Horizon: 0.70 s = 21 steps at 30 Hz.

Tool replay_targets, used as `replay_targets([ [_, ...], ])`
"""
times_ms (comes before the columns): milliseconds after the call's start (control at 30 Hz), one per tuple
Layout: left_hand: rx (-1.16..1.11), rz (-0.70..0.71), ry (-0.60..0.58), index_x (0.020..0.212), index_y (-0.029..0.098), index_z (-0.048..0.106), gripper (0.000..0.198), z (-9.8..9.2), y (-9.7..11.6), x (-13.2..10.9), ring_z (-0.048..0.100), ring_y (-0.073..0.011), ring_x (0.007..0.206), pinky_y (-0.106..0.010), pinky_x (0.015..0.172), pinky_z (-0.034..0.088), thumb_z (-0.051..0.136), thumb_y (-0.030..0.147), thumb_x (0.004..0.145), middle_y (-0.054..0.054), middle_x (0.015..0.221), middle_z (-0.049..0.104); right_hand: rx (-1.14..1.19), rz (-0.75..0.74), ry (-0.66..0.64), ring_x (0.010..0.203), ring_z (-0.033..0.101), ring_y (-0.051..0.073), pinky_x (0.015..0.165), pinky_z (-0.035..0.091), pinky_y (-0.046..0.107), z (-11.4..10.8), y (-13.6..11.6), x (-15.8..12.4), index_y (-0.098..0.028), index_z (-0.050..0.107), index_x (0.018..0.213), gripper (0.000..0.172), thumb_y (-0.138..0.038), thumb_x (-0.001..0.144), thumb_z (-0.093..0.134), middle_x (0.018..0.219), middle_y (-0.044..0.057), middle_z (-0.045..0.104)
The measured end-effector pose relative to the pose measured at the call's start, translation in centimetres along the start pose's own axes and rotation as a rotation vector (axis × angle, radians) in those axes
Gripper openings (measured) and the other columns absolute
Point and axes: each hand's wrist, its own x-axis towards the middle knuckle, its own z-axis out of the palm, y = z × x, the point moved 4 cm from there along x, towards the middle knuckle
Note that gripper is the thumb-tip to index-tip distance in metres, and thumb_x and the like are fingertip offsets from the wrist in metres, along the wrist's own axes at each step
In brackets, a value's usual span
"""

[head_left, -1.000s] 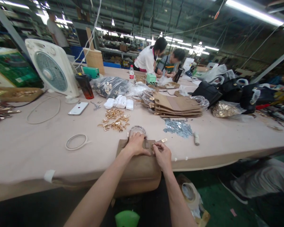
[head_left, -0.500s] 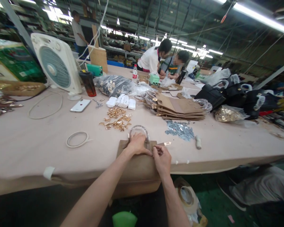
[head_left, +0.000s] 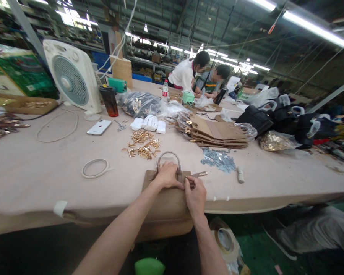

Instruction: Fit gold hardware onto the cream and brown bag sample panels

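Observation:
A brown handbag (head_left: 167, 204) lies at the table's front edge, its curved handle (head_left: 169, 153) wrapped in clear plastic. My left hand (head_left: 168, 176) grips the bag's upper part inside the handle loop, thumb stretched along the front; its fingertips are hidden. Close beside that thumb, my right hand (head_left: 195, 193) is closed in a pinch at the bag's upper right corner. From its fingers a narrow brown strap (head_left: 195, 175) with a gold metal end (head_left: 203, 173) sticks out to the right. Exactly what the fingertips pinch is too small to see.
Gold fittings (head_left: 143, 147) and grey metal plates (head_left: 218, 159) lie in piles beyond the bag. A tape roll (head_left: 95, 168), phone (head_left: 99, 127) and fan (head_left: 71, 76) are left. Stacked brown panels (head_left: 218, 131) and black bags (head_left: 283, 118) stand right. Two people work across the table.
Both hands stay at nearly the same place on the bag. The strap's gold end has turned and shows more edge-on. The view has shifted slightly.

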Motion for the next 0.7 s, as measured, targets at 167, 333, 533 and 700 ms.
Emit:
replay_targets([
  [167, -0.014, -0.003, -0.023, 0.104, 0.017, 0.066, 0.078, -0.14, 0.00, -0.04, 0.055, -0.0410, 0.115, -0.054, 0.100, 0.043, 0.076, 0.079, 0.057, -0.016, 0.117, 0.065, -0.073, -0.060, 0.021, 0.082, 0.068, 0.022, 0.079, 0.057, 0.036, 0.08, -0.82, -0.14, -0.018, 0.072, 0.102, 0.023, -0.036, 0.097, 0.058, 0.095, 0.010, 0.070],
  [333, -0.003, -0.013, -0.016, 0.102, 0.018, 0.065, 0.072, -0.16, -0.02, -0.03, 0.054, -0.0400, 0.116, -0.052, 0.099, 0.044, 0.079, 0.073, 0.057, -0.015, 0.115, 0.065, -0.099, -0.067, 0.002, 0.087, 0.069, 0.025, 0.082, 0.057, 0.039, 0.41, -0.97, -0.13, -0.019, 0.072, 0.103, 0.023, -0.036, 0.097, 0.058, 0.097, 0.011, 0.071],
  [533, -0.003, -0.004, 0.010, 0.101, 0.018, 0.065, 0.073, 0.21, -0.26, 0.02, 0.055, -0.0394, 0.113, -0.054, 0.098, 0.045, 0.076, 0.076, 0.057, -0.015, 0.112, 0.065, 0.058, 0.068, -0.098, 0.076, 0.072, 0.024, 0.073, 0.059, 0.035, 0.58, -0.68, 0.31, -0.021, 0.074, 0.094, 0.023, -0.042, 0.090, 0.067, 0.089, 0.008, 0.076],
  [700, -0.015, -0.004, 0.029, 0.100, 0.020, 0.064, 0.075, 0.23, -0.35, -0.07, 0.056, -0.0379, 0.112, -0.052, 0.097, 0.045, 0.074, 0.080, 0.057, -0.013, 0.113, 0.066, 0.184, 0.189, -0.110, 0.073, 0.075, 0.023, 0.070, 0.059, 0.032, 0.34, -0.12, 0.42, -0.020, 0.074, 0.096, 0.030, -0.048, 0.085, 0.071, 0.083, 0.006, 0.078],
])
